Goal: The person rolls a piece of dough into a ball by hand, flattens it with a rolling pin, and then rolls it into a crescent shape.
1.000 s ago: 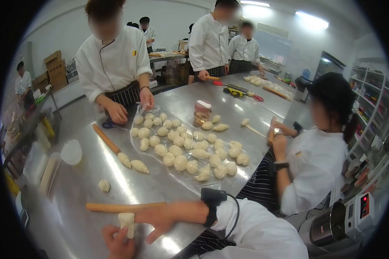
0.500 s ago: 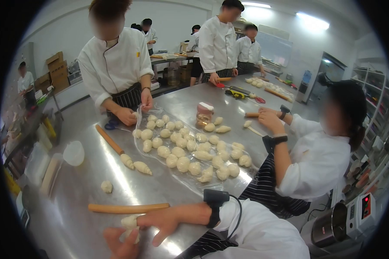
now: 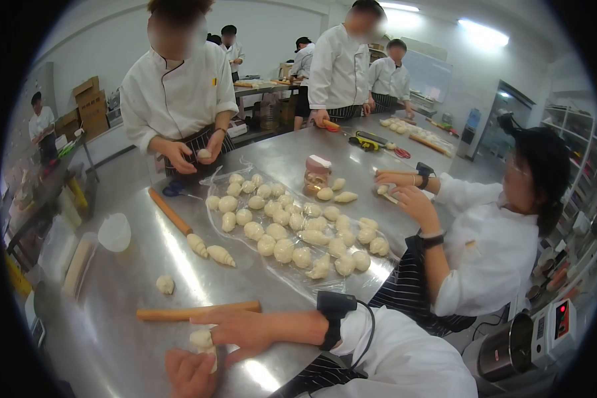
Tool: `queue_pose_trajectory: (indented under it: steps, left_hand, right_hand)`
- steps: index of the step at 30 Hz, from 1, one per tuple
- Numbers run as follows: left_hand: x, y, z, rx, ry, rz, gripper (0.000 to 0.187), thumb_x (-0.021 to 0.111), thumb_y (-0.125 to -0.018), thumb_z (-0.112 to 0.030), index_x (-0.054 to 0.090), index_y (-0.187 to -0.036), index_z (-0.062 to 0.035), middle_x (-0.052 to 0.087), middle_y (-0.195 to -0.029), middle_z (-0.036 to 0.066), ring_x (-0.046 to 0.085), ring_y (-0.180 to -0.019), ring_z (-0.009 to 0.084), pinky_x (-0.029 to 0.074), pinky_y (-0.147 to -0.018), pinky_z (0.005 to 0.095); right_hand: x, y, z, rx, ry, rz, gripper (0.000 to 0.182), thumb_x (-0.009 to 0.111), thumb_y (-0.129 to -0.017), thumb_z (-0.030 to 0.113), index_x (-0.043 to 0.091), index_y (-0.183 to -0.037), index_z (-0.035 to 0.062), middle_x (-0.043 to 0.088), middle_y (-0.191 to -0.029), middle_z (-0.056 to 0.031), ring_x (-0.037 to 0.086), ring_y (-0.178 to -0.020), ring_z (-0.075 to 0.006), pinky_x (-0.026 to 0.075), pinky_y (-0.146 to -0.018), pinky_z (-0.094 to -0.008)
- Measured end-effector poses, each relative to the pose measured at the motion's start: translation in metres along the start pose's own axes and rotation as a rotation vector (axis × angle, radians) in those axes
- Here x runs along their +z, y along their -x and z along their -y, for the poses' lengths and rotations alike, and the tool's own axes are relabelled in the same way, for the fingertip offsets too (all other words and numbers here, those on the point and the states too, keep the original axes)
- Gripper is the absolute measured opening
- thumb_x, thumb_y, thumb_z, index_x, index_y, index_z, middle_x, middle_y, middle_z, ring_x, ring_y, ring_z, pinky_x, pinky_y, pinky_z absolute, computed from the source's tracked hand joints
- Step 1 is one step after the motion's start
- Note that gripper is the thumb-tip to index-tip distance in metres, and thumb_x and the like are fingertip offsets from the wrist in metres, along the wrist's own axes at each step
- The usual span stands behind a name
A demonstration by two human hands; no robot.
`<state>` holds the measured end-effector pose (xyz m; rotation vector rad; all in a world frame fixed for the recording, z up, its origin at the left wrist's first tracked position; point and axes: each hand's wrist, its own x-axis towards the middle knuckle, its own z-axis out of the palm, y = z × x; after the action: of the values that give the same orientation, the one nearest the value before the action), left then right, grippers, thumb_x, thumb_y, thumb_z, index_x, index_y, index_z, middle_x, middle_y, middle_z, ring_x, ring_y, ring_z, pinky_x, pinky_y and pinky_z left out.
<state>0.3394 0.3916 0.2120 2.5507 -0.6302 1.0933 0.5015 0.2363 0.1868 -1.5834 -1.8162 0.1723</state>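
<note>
A small piece of pale dough [image 3: 201,341] lies near the bottom of the view, with a narrower part running down to my left hand [image 3: 191,373]. The fingers of my left hand are curled and closed on that lower part. From the right, my right hand [image 3: 249,330] reaches over the table; its fingers are spread beside and above the dough, touching its right side. Just above my right hand lies a wooden rolling pin [image 3: 179,314]. Further up on the table sits a lone dough ball [image 3: 165,284].
Many dough balls [image 3: 283,251] lie under clear plastic on the metal table [image 3: 113,338]. A second rolling pin [image 3: 170,211], two ridged dough rolls [image 3: 221,256], a white container [image 3: 115,232] and blue scissors [image 3: 174,190] are around. Co-workers stand across and to the right.
My right hand's fingers have shifted up and spread over the dough. My left hand has closed on the dough's lower part. The co-worker opposite has lifted a dough ball off the table.
</note>
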Motion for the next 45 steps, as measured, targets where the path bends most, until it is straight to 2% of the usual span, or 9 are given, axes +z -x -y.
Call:
queue_pose_trajectory:
  steps: [5, 11, 17, 23, 29, 32, 38, 41, 45]
  left_hand:
    - [-0.003, 0.0, 0.0, 0.048, -0.005, 0.016, 0.024, 0.067, -0.071, -0.004, 0.064, -0.095, -0.0063, 0.06, -0.085, 0.009, 0.057, -0.076, 0.0284, 0.044, -0.067, 0.0407]
    - [-0.001, 0.006, 0.003, 0.021, 0.009, -0.016, 0.023, 0.066, -0.073, -0.005, 0.064, -0.096, -0.0064, 0.061, -0.085, 0.01, 0.058, -0.076, 0.0308, 0.046, -0.069, 0.0425]
    - [0.001, 0.016, 0.007, -0.08, 0.007, 0.109, 0.018, 0.063, -0.075, -0.008, 0.062, -0.093, -0.0064, 0.061, -0.086, 0.013, 0.058, -0.078, 0.0336, 0.046, -0.072, 0.0445]
    - [-0.005, 0.008, 0.005, -0.301, 0.1, 0.286, 0.016, 0.062, -0.079, -0.012, 0.062, -0.093, -0.0044, 0.061, -0.084, 0.015, 0.058, -0.079, 0.0352, 0.045, -0.073, 0.0432]
    - [0.003, 0.009, 0.003, -0.451, 0.242, 0.079, 0.018, 0.065, -0.08, -0.013, 0.062, -0.095, -0.0031, 0.063, -0.09, 0.015, 0.06, -0.085, 0.032, 0.046, -0.077, 0.0386]
    - [0.006, 0.014, 0.002, -0.625, 0.421, 0.036, 0.017, 0.067, -0.078, -0.009, 0.061, -0.093, -0.0036, 0.064, -0.095, 0.014, 0.061, -0.089, 0.0272, 0.047, -0.078, 0.0365]
    - [0.018, 0.026, 0.008, -0.816, 0.727, -0.156, 0.015, 0.07, -0.074, -0.003, 0.06, -0.086, -0.0052, 0.062, -0.087, 0.009, 0.057, -0.077, 0.0191, 0.045, -0.068, 0.0324]
    - [0.008, 0.018, 0.006, -0.709, 0.54, -0.077, 0.015, 0.072, -0.072, -0.003, 0.06, -0.081, -0.0048, 0.059, -0.079, 0.008, 0.054, -0.071, 0.0181, 0.043, -0.065, 0.0312]
    - [0.002, 0.007, 0.004, -0.602, 0.429, -0.018, 0.009, 0.07, -0.075, -0.006, 0.062, -0.08, -0.0035, 0.061, -0.077, 0.01, 0.057, -0.071, 0.0233, 0.045, -0.066, 0.0334]
  right_hand:
    - [-0.002, -0.003, 0.001, -0.07, 0.085, 0.011, 0.044, 0.073, -0.069, 0.022, 0.059, -0.107, 0.0036, 0.055, -0.125, -0.015, 0.025, -0.138, -0.0326, 0.024, -0.109, -0.0487]
    - [0.003, -0.004, -0.001, -0.113, 0.139, 0.033, 0.037, 0.072, -0.069, 0.022, 0.064, -0.103, 0.0097, 0.048, -0.135, -0.0101, 0.02, -0.14, -0.0326, 0.021, -0.11, -0.0521]
    - [-0.001, -0.002, -0.001, -0.159, 0.09, 0.093, 0.028, 0.073, -0.065, 0.022, 0.068, -0.089, 0.0097, 0.033, -0.147, -0.0149, 0.012, -0.141, -0.0375, 0.014, -0.111, -0.0551]
    - [0.0, -0.003, 0.0, -0.209, 0.0, 0.087, 0.028, 0.075, -0.06, 0.025, 0.067, -0.081, 0.0091, 0.02, -0.151, -0.0198, 0.008, -0.141, -0.0413, 0.01, -0.11, -0.0578]
    - [0.0, -0.005, 0.004, -0.302, -0.021, 0.106, 0.028, 0.076, -0.06, 0.027, 0.065, -0.076, 0.0074, 0.017, -0.15, -0.0241, 0.007, -0.141, -0.0435, 0.009, -0.111, -0.0587]
    - [0.0, -0.004, 0.004, -0.32, -0.02, 0.147, 0.03, 0.077, -0.059, 0.028, 0.065, -0.077, 0.007, 0.016, -0.15, -0.0248, 0.006, -0.141, -0.0439, 0.008, -0.111, -0.0588]
    - [-0.008, -0.005, 0.012, -0.296, -0.054, 0.136, 0.034, 0.078, -0.061, 0.023, 0.067, -0.09, 0.0089, 0.019, -0.151, -0.0192, 0.006, -0.141, -0.0426, 0.013, -0.111, -0.0584]
    - [-0.007, -0.004, 0.01, -0.296, -0.036, 0.154, 0.036, 0.078, -0.061, 0.022, 0.067, -0.093, 0.0081, 0.017, -0.152, -0.0179, 0.006, -0.141, -0.0424, 0.015, -0.111, -0.0574]
    - [-0.01, -0.006, 0.012, -0.302, -0.038, 0.167, 0.039, 0.078, -0.062, 0.021, 0.065, -0.096, 0.0059, 0.016, -0.153, -0.0168, 0.007, -0.141, -0.0418, 0.016, -0.111, -0.0558]
